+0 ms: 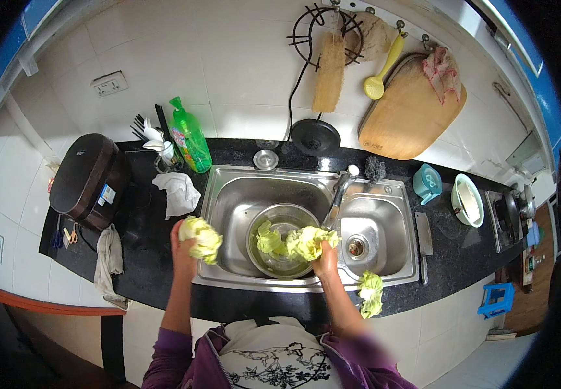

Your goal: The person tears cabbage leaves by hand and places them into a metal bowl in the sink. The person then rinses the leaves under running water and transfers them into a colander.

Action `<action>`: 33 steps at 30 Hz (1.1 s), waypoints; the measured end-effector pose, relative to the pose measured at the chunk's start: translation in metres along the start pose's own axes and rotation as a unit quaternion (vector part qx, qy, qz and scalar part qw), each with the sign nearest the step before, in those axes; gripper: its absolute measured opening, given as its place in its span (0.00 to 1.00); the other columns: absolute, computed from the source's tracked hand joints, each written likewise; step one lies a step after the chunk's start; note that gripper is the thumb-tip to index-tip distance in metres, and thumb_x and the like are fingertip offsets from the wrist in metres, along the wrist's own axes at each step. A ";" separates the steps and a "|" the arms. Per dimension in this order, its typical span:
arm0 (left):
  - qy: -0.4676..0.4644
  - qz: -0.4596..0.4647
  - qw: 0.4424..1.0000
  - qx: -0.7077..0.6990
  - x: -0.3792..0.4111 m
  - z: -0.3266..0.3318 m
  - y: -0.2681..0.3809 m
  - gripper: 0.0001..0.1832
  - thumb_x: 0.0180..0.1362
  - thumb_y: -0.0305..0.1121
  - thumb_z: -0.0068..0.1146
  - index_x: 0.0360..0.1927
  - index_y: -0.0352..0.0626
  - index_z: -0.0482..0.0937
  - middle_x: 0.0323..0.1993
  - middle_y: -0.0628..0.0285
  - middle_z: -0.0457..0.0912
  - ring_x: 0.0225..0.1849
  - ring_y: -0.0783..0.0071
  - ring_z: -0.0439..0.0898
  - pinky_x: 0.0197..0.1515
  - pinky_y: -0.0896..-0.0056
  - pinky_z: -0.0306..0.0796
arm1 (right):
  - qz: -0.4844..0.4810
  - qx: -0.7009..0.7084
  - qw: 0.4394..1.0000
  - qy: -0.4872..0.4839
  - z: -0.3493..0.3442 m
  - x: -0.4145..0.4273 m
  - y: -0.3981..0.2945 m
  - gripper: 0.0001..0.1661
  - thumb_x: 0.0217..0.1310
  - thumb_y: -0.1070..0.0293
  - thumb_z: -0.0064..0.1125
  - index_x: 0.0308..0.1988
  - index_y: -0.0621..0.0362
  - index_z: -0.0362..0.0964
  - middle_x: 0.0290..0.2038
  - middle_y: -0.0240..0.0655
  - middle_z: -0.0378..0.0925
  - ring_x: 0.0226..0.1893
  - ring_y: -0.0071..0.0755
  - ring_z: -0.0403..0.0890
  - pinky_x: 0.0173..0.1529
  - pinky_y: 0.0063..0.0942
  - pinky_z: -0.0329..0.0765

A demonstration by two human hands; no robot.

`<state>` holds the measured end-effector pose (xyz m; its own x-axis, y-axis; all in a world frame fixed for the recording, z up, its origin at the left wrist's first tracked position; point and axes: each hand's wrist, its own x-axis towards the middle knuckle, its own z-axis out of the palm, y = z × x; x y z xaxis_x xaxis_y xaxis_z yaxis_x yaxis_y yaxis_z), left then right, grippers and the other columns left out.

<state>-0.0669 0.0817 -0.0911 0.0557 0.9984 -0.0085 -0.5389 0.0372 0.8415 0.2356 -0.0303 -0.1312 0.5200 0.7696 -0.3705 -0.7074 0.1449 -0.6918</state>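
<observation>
My left hand (184, 245) grips a rounded chunk of cabbage (204, 239) at the left rim of the double sink (222, 214). In my right hand (326, 260) is a bunch of torn cabbage leaves (307, 243), held over the right side of a metal basin (280, 272). That basin stands in the larger left bowl of the sink. A loose cabbage leaf (269, 238) lies inside it. Another cabbage piece (371, 294) rests on the front counter edge, below the small right bowl. The faucet (341, 194) reaches down close to my right hand.
A cleaver (423, 245) lies right of the sink, near a blue pitcher (427, 182) and a pale green bowl (468, 200). Leftward are a white cloth (177, 193), a green detergent bottle (190, 138) and a dark appliance (90, 180). A cutting board (412, 114) leans on the wall.
</observation>
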 end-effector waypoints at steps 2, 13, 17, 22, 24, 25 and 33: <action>0.013 0.003 0.995 0.096 0.004 -0.024 0.013 0.30 0.41 0.20 0.44 0.53 0.41 0.60 0.46 0.56 0.68 0.46 0.66 0.70 0.48 0.68 0.67 | 0.013 0.017 0.998 -0.066 -0.001 -0.004 0.003 0.22 0.48 0.75 0.42 0.47 0.63 0.60 0.42 0.42 0.71 0.40 0.41 0.74 0.45 0.40 0.73; 0.120 0.054 0.791 0.597 0.023 -0.083 0.025 0.27 0.40 0.22 0.48 0.50 0.37 0.65 0.42 0.49 0.72 0.46 0.55 0.71 0.51 0.64 0.62 | 0.086 0.019 0.981 -0.176 0.049 -0.025 -0.012 0.26 0.45 0.81 0.47 0.48 0.58 0.58 0.43 0.40 0.70 0.42 0.37 0.73 0.45 0.34 0.72; 0.092 0.215 0.730 0.642 0.014 -0.037 0.039 0.22 0.42 0.20 0.46 0.46 0.38 0.68 0.41 0.49 0.72 0.45 0.54 0.70 0.50 0.63 0.62 | 0.092 -0.015 0.980 -0.178 0.048 -0.022 -0.013 0.23 0.46 0.80 0.48 0.46 0.60 0.60 0.41 0.40 0.71 0.40 0.36 0.74 0.41 0.32 0.74; -0.191 0.065 0.913 0.356 -0.021 0.047 -0.007 0.25 0.50 0.31 0.56 0.53 0.43 0.63 0.47 0.56 0.68 0.45 0.72 0.70 0.40 0.75 0.69 | 0.110 -0.050 0.979 -0.165 0.061 -0.028 -0.008 0.21 0.46 0.80 0.48 0.45 0.63 0.61 0.39 0.40 0.72 0.37 0.34 0.76 0.38 0.29 0.75; -0.238 -0.172 0.918 0.267 -0.033 0.087 -0.017 0.34 0.51 0.32 0.57 0.59 0.44 0.53 0.50 0.53 0.65 0.41 0.74 0.73 0.37 0.77 0.71 | 0.120 -0.060 0.975 -0.178 0.056 -0.024 -0.001 0.21 0.46 0.80 0.49 0.45 0.63 0.61 0.38 0.40 0.72 0.36 0.34 0.76 0.37 0.27 0.75; -0.242 -0.205 0.929 0.193 -0.035 0.094 -0.031 0.31 0.50 0.30 0.56 0.57 0.39 0.57 0.47 0.55 0.68 0.40 0.75 0.73 0.36 0.78 0.71 | 0.124 -0.065 0.972 -0.186 0.058 -0.023 0.001 0.21 0.46 0.80 0.49 0.45 0.63 0.61 0.38 0.40 0.72 0.35 0.33 0.76 0.36 0.27 0.75; -0.192 -0.162 0.933 0.257 -0.029 0.098 -0.058 0.23 0.47 0.24 0.53 0.49 0.29 0.66 0.39 0.56 0.75 0.32 0.78 0.75 0.30 0.79 0.71 | 0.065 -0.190 0.977 -0.072 0.053 -0.025 -0.019 0.27 0.47 0.74 0.54 0.50 0.55 0.57 0.43 0.36 0.65 0.42 0.33 0.71 0.39 0.34 0.72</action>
<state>0.0447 0.0462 -0.0868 0.4961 0.8456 -0.1971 0.0278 0.2115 0.9770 0.2107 -0.0192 -0.0761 0.3449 0.8498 -0.3987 -0.5194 -0.1810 -0.8351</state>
